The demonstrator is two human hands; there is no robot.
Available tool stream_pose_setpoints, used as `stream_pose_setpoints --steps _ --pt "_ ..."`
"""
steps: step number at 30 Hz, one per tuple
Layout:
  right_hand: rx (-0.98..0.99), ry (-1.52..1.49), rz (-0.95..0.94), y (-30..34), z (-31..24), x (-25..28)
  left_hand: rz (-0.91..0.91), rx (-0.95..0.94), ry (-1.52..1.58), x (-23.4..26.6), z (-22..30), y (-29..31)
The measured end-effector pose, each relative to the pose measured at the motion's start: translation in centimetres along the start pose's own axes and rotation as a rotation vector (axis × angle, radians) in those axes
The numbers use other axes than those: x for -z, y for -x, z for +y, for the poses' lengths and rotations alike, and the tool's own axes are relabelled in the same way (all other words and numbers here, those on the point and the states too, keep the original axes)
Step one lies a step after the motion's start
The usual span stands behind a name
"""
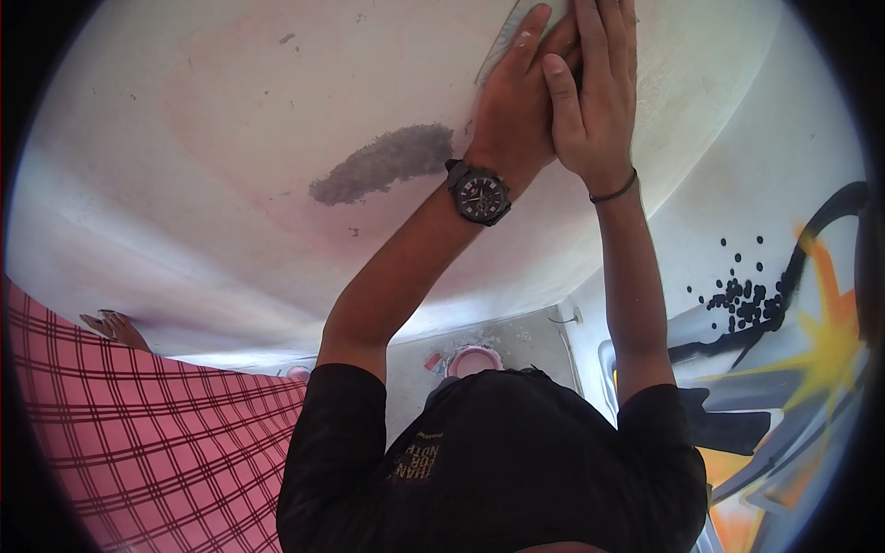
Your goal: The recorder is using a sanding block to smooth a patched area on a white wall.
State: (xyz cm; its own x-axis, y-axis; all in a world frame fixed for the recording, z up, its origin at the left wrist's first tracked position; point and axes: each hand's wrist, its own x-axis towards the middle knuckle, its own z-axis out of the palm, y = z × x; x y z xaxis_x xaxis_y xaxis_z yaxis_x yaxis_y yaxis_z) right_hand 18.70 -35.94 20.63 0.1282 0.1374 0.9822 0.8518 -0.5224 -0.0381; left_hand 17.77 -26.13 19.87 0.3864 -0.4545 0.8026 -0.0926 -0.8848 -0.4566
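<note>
Both my arms reach up to a pale wall with faint pink staining. My left hand, with a black watch at its wrist, presses a thin pale sheet to the wall. White dust marks a fingertip; its other fingers are partly hidden. Against its side lies my right hand, fingers stretched out and thumb resting over the left fingers; the fingertips pass the upper edge of the view. It wears a dark wristband. Just left of my watch is a rough grey patch.
At the left stands a person in a pink checked shirt, whose hand is at the wall. A pink round tub rests on the floor below. Orange, yellow and black painting covers the right wall.
</note>
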Motion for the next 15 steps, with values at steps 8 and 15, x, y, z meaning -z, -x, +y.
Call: stream_pose_setpoints --steps 8,15 --pt "-0.007 0.003 -0.019 0.5 0.5 0.3 0.131 0.001 0.226 -1.5 1.0 0.0" --pt "-0.044 0.028 -0.051 1.7 1.2 0.5 0.108 0.008 0.195 -2.0 2.1 0.4"
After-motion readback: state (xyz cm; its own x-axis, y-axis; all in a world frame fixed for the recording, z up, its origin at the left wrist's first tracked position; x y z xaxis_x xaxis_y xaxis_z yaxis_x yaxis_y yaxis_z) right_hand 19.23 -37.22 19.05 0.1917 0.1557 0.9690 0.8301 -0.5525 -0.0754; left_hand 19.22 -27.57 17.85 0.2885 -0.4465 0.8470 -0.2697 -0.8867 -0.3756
